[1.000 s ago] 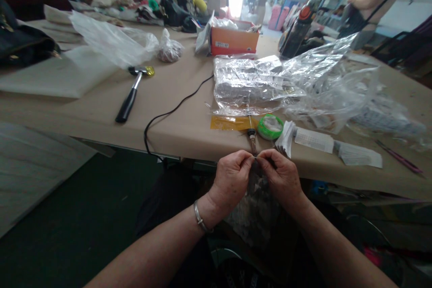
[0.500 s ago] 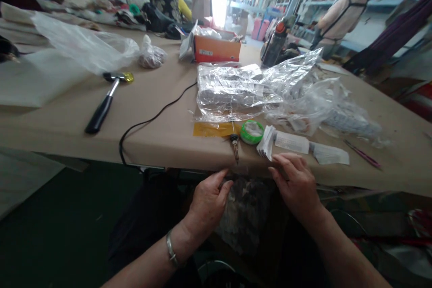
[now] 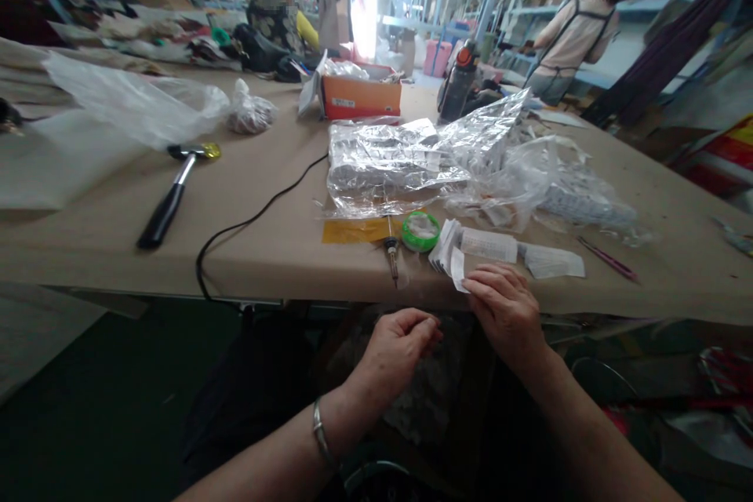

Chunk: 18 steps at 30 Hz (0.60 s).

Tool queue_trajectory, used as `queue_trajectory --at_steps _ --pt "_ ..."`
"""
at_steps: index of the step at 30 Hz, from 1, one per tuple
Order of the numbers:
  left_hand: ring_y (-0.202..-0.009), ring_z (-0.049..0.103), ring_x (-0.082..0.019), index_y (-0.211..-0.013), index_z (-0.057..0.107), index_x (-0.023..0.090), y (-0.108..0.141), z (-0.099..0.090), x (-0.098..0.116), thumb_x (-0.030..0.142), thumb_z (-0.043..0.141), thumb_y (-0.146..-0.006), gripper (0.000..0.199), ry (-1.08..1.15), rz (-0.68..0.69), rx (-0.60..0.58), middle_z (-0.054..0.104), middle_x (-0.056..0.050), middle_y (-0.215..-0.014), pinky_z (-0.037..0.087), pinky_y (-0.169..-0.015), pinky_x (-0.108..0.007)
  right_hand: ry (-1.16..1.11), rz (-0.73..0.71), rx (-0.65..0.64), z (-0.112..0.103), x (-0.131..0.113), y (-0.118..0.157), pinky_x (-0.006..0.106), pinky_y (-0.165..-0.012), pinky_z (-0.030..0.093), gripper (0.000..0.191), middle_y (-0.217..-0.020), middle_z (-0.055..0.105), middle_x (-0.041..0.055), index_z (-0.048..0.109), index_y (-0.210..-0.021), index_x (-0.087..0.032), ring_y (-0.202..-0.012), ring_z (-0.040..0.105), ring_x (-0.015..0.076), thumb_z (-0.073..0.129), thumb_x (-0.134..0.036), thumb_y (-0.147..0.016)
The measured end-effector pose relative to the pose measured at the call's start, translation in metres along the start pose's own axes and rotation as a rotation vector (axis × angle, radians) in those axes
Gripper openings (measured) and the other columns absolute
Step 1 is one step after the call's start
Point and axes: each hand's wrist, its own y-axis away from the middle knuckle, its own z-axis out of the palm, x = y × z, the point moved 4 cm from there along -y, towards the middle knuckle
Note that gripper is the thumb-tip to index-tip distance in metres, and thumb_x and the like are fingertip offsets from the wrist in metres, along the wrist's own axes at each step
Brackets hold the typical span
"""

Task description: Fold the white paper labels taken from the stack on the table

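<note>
My right hand (image 3: 509, 318) pinches a small white label (image 3: 457, 271) at the table's front edge, beside a stack of folded white labels (image 3: 444, 247). Below that edge my left hand (image 3: 400, 353) is closed, thumb against fingers; whatever it grips, if anything, is hidden. A soldering iron (image 3: 392, 249) lies with its tip towards me, on the left of the labels. Between them sits a round green-rimmed container (image 3: 420, 231) with something whitish inside. Two printed paper strips (image 3: 488, 244) extend right from the stack.
A hammer (image 3: 170, 200) lies at the left, near a black cord (image 3: 252, 223). Behind the labels spread clear plastic bags (image 3: 382, 165). Tweezers (image 3: 607, 259) rest at the right. Further back are an orange box (image 3: 361, 96) and a dark bottle (image 3: 456, 86). Other people are in the background.
My right hand has taken hold of a white label at the stack. My left hand has moved right and down, away from the table edge, and its fingers have closed. The view has shifted slightly.
</note>
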Motion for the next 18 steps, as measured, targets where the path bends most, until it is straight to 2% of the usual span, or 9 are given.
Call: queue_trajectory --at_steps 3,6,8,10,13,15,18 --pt "-0.070 0.060 -0.015 -0.098 0.058 0.007 -0.003 0.024 0.004 0.032 0.052 -0.091 0.027 0.463 -0.214 -0.095 0.063 -0.012 -0.086 0.048 -0.067 -0.026 -0.119 -0.077 -0.030 -0.010 -0.020 0.009 0.044 -0.096 0.042 0.017 -0.103 0.064 0.0072 0.061 -0.102 -0.015 -0.108 0.054 0.0227 0.060 -0.009 -0.087" --pt "-0.062 0.055 -0.010 -0.092 0.058 0.004 -0.008 0.038 0.010 0.023 0.050 -0.093 0.020 0.665 -0.239 -0.116 0.058 -0.009 -0.081 0.045 -0.057 -0.020 -0.211 -0.132 -0.102 -0.016 -0.040 0.017 0.045 -0.099 0.040 0.015 -0.105 0.064 0.0077 0.061 -0.102 -0.013 -0.110 0.052 0.0231 0.059 -0.009 -0.087" --pt "-0.058 0.053 -0.008 -0.088 0.057 0.004 -0.011 0.040 0.010 0.013 0.051 -0.090 0.011 0.654 -0.240 -0.065 0.056 -0.007 -0.078 0.043 -0.053 -0.019 -0.231 -0.128 -0.131 -0.018 -0.041 0.018 0.043 -0.099 0.040 0.018 -0.106 0.063 0.0071 0.060 -0.105 -0.013 -0.110 0.052 0.0220 0.057 -0.008 -0.088" --pt "-0.059 0.055 -0.011 -0.090 0.056 0.005 -0.012 0.041 0.010 0.010 0.051 -0.089 0.008 0.586 -0.269 -0.031 0.057 -0.007 -0.077 0.046 -0.054 -0.021 -0.174 -0.063 -0.135 -0.017 -0.030 0.015 0.043 -0.098 0.042 0.022 -0.109 0.062 0.0088 0.057 -0.112 -0.011 -0.112 0.050 0.0231 0.055 -0.012 -0.089" --pt "-0.059 0.058 -0.014 -0.097 0.056 0.005 -0.008 0.042 0.010 0.015 0.051 -0.090 0.013 0.456 -0.309 -0.001 0.061 -0.009 -0.076 0.050 -0.056 -0.026 0.093 0.129 -0.170 -0.011 0.004 0.005 0.048 -0.094 0.045 0.046 -0.117 0.057 0.0161 0.049 -0.126 -0.004 -0.114 0.047 0.0305 0.060 -0.029 -0.089" --pt "-0.057 0.057 -0.013 -0.099 0.057 0.004 -0.006 0.041 0.009 0.018 0.052 -0.091 0.017 0.396 -0.314 0.015 0.061 -0.009 -0.075 0.049 -0.054 -0.025 0.287 0.241 -0.257 -0.005 0.024 -0.001 0.052 -0.091 0.046 0.061 -0.122 0.054 0.0189 0.046 -0.130 -0.001 -0.114 0.046 0.0352 0.063 -0.040 -0.086" --pt "-0.056 0.057 -0.013 -0.103 0.056 0.006 -0.004 0.041 0.005 0.019 0.052 -0.091 0.019 0.364 -0.313 0.005 0.062 -0.008 -0.076 0.048 -0.053 -0.024 0.433 0.293 -0.377 0.001 0.037 -0.003 0.054 -0.090 0.046 0.062 -0.128 0.052 0.0165 0.050 -0.129 -0.006 -0.115 0.045 0.0370 0.067 -0.043 -0.082"
